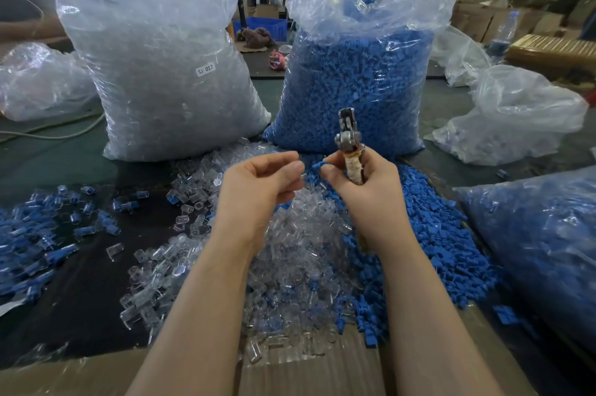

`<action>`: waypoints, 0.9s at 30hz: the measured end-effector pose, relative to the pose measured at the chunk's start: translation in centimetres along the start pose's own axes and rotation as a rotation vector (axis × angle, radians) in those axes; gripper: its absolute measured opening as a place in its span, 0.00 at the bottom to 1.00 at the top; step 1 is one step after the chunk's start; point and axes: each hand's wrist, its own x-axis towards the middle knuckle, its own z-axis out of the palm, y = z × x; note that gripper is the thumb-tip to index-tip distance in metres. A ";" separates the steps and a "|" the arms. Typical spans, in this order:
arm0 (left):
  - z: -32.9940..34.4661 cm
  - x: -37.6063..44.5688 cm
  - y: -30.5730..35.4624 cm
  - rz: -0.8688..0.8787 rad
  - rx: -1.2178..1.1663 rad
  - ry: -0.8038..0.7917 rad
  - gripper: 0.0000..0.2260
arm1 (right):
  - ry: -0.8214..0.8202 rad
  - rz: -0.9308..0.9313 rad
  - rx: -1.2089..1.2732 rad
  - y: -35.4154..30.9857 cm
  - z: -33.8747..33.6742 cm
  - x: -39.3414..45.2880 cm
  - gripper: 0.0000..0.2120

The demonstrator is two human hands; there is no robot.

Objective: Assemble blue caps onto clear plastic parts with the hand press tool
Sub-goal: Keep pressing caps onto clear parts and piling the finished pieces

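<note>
We are holding both hands up over the table (80, 292), above the loose heaps of parts. Our right hand (361, 182) is gripping the hand press tool (350, 140) by its wrapped handle, the metal head standing upright, while the thumb and forefinger of the same hand are pinching a blue cap (317, 166). Our left hand (258, 184) is sitting just beside it, fingers curled in with the tips drawn together; whether they are pinching a clear part we cannot tell. Beneath our wrists a pile of clear plastic parts (290, 253) is spreading across the table, with a pile of blue caps (435, 234) touching it on the right. Assembled pieces (35, 234) are lying scattered at the left. Behind are standing a bag of clear parts (167, 73) and a bag of blue caps (354, 85).
</note>
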 end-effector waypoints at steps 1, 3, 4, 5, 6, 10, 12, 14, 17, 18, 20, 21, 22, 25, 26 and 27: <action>0.0 0.0 0.0 0.001 -0.011 0.000 0.05 | -0.002 -0.001 0.020 -0.1 0.1 0.0 0.07; 0.2 -0.1 0.0 -0.003 -0.032 -0.001 0.06 | -0.001 -0.008 0.052 -0.2 0.2 -0.1 0.06; 0.3 0.0 0.0 -0.006 -0.036 0.001 0.07 | 0.003 -0.016 0.063 -0.2 0.3 -0.1 0.06; 0.4 -0.1 0.0 -0.009 -0.036 0.005 0.07 | 0.006 -0.025 0.070 -0.2 0.3 -0.1 0.06; 0.5 -0.1 0.0 -0.012 -0.036 0.012 0.06 | 0.010 -0.033 0.078 -0.2 0.3 -0.1 0.06; 0.9 -0.3 0.0 -0.031 -0.054 0.025 0.04 | 0.012 -0.058 0.063 0.0 0.4 0.0 0.06; 1.1 -0.4 0.1 -0.038 -0.078 0.010 0.04 | 0.008 -0.076 0.036 0.1 0.6 0.0 0.07; 1.2 -0.5 0.2 -0.033 -0.095 0.000 0.04 | 0.013 -0.093 0.011 0.2 0.8 0.0 0.09; 1.4 -0.6 0.5 -0.022 -0.107 0.000 0.04 | 0.042 -0.118 -0.016 0.2 0.8 0.1 0.10; 1.4 -0.7 0.5 -0.018 -0.106 0.001 0.04 | 0.049 -0.122 -0.027 0.2 0.8 0.1 0.09; 1.5 -0.8 0.6 0.000 -0.085 0.007 0.03 | 0.060 -0.120 -0.047 0.3 0.7 0.0 0.08; 1.6 -0.8 0.7 0.011 -0.070 0.011 0.03 | 0.066 -0.113 -0.052 0.3 0.8 0.0 0.07; 1.7 -0.9 0.7 0.023 -0.054 0.017 0.03 | 0.071 -0.106 -0.054 0.3 0.8 0.0 0.05; 1.9 -1.0 0.8 0.066 -0.012 0.049 0.03 | 0.071 -0.098 -0.066 0.2 0.8 -0.1 0.03; 1.9 -1.0 0.8 0.083 0.007 0.062 0.03 | 0.066 -0.095 -0.077 0.1 0.8 -0.1 0.03; 1.9 -1.0 0.8 0.101 0.030 0.073 0.03 | 0.060 -0.089 -0.089 0.1 0.7 0.0 0.03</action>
